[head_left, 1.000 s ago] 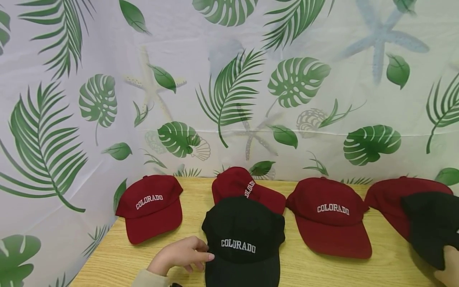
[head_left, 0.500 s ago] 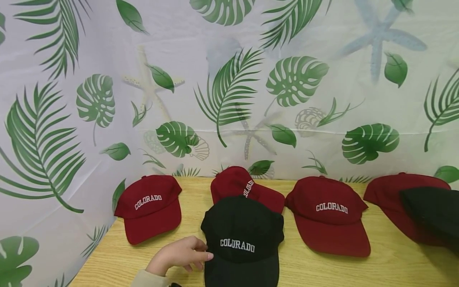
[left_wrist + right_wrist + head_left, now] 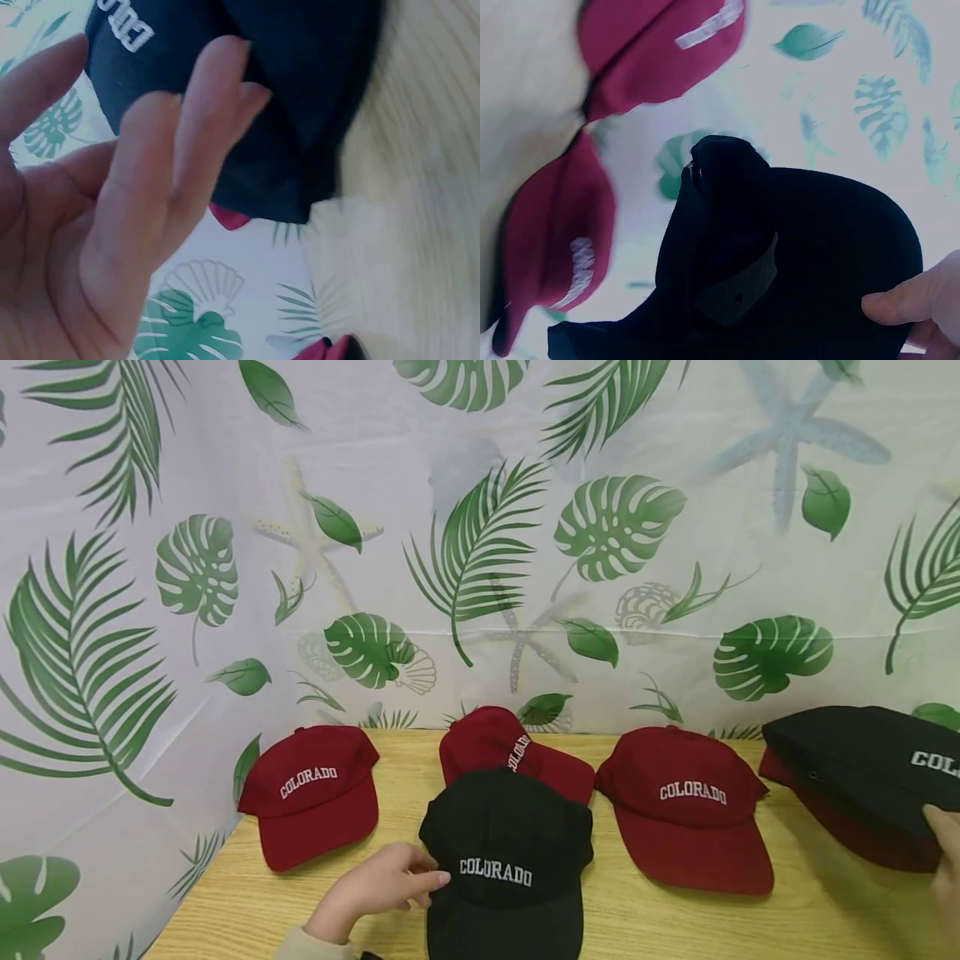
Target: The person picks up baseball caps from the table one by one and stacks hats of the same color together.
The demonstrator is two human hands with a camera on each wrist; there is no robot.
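In the head view, a black baseball cap (image 3: 505,835) with white COLORADO lettering lies front-centre on the table, partly covering a red cap (image 3: 480,743). My left hand (image 3: 386,885) is beside its left edge, thumb tip overlapping the cap. In the left wrist view the fingers (image 3: 142,157) are loosely bent and hold nothing. At the far right, my right hand (image 3: 948,852) pinches a second black cap (image 3: 862,768), thumb on its near face. The right wrist view shows this cap's hollow inside and sweatband. It hides most of a red cap (image 3: 862,835) behind it.
Another red cap (image 3: 315,793) rests at the left of the wooden table (image 3: 225,902). One more red cap (image 3: 693,810) sits right of the middle, brim facing me. Behind stands a white leaf-print cloth (image 3: 525,543), which also covers the left side.
The right-hand black cap has risen and turned, so its lettering now shows and it covers more of the red cap behind. My right hand is back in view; the left has barely moved.
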